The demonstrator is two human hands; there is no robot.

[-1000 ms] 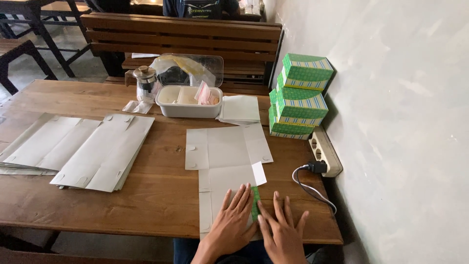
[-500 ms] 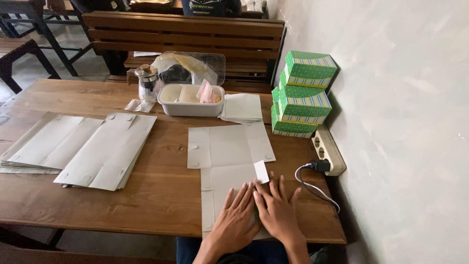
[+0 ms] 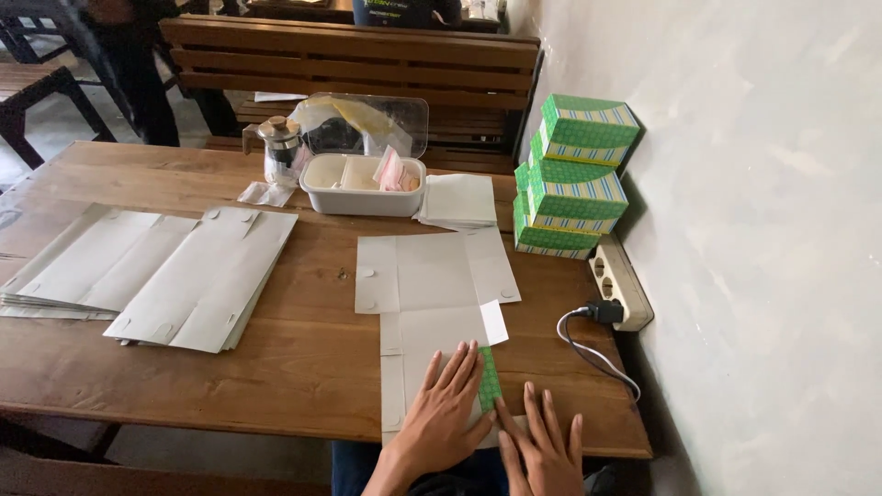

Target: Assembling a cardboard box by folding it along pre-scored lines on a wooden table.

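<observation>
A flat grey cardboard box blank (image 3: 432, 285) lies unfolded on the wooden table (image 3: 303, 354), printed side down. My left hand (image 3: 446, 413) lies flat on its near panel with the fingers spread. My right hand (image 3: 544, 450) presses flat beside it at the table's front edge. Between the two hands a narrow flap (image 3: 489, 378) is folded over and shows its green patterned side. Neither hand grips anything.
Two stacks of flat grey blanks (image 3: 156, 271) lie at the left. Assembled green boxes (image 3: 571, 174) are stacked against the right wall, above a power strip (image 3: 620, 280) with a black cable. A white tub (image 3: 363, 188), a glass jar (image 3: 280, 152) and white sheets (image 3: 459, 200) stand behind. A bench lies beyond.
My hands shifted along the near panel while pressing the flap, and more of the green strip shows between them now. The view has dipped slightly toward the table.
</observation>
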